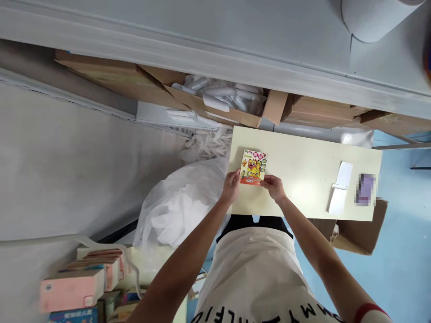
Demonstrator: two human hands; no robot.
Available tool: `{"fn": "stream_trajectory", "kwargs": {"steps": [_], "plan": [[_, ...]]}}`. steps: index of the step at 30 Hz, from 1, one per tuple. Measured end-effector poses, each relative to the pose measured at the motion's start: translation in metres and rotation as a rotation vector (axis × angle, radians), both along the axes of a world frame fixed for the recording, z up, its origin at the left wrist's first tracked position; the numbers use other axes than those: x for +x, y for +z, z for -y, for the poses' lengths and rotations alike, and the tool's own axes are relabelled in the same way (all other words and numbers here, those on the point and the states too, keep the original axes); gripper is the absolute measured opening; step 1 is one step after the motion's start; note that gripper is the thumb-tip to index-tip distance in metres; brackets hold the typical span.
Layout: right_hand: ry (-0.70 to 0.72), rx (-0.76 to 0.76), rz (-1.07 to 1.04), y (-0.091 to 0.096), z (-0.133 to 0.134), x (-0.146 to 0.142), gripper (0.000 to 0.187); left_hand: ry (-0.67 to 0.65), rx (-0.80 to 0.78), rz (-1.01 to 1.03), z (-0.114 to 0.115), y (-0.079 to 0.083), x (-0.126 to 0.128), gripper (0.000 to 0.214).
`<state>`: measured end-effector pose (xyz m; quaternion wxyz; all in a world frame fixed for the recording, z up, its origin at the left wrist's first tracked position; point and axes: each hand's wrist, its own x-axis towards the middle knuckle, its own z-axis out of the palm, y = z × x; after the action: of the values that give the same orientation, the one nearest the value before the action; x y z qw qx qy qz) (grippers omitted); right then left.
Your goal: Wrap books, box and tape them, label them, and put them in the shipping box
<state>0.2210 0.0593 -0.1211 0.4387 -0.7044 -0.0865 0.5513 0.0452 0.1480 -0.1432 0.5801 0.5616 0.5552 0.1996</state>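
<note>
A small square children's book (253,167) with yellow cartoon figures and an orange-red strip on its cover is held over the left part of the pale table (296,179). My left hand (231,185) grips its left edge, thumb at the side. At its lower right corner, my right hand (273,185) pinches the book between thumb and fingers. The cover faces up; the fingers underneath are hidden.
White papers (337,198) and a blurred purple item (365,189) lie at the table's right. A cardboard box (362,231) stands below that end. Left are a clear bag (178,202) of white paper and stacked books (72,287). A grey shelf (202,36) overhangs boxes.
</note>
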Motion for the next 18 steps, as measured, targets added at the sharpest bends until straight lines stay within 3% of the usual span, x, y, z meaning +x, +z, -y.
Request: {"fn": "stream_trajectory", "kwargs": {"steps": [5,12,18], "plan": [[0.151,-0.077,0.243,-0.023,-0.007,-0.002,0.025,-0.072,0.075,-0.077,-0.004,-0.020,0.005,0.043],[0.231,-0.020,0.447,-0.024,-0.008,-0.014,0.049,-0.076,0.116,-0.098,0.001,-0.024,0.005,0.044],[0.323,0.017,0.532,-0.027,-0.039,-0.004,0.047,-0.071,0.178,-0.083,-0.032,-0.030,0.021,0.036]]}}
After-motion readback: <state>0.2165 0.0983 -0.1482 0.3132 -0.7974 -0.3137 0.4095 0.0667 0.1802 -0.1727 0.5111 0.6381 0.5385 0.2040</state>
